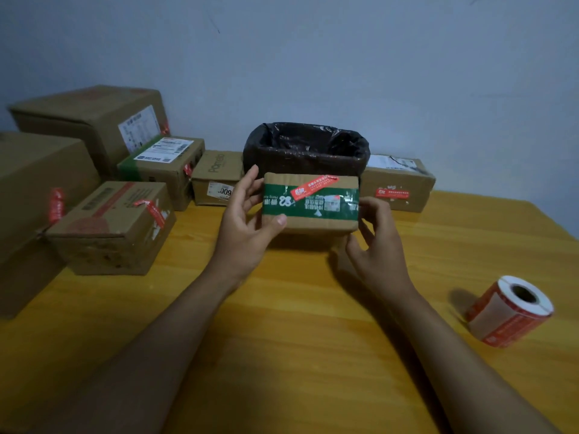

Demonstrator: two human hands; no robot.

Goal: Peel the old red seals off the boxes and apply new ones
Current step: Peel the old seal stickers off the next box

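A small box with a green tape band is held up above the table, just in front of the bin. A red seal lies slanted across its top edge. The left hand grips the box's left end, thumb on the front face. The right hand holds the right end, fingers curled round the corner. A seal roll lies on its side to the right. More boxes with red seals stand to the left, another right of the bin.
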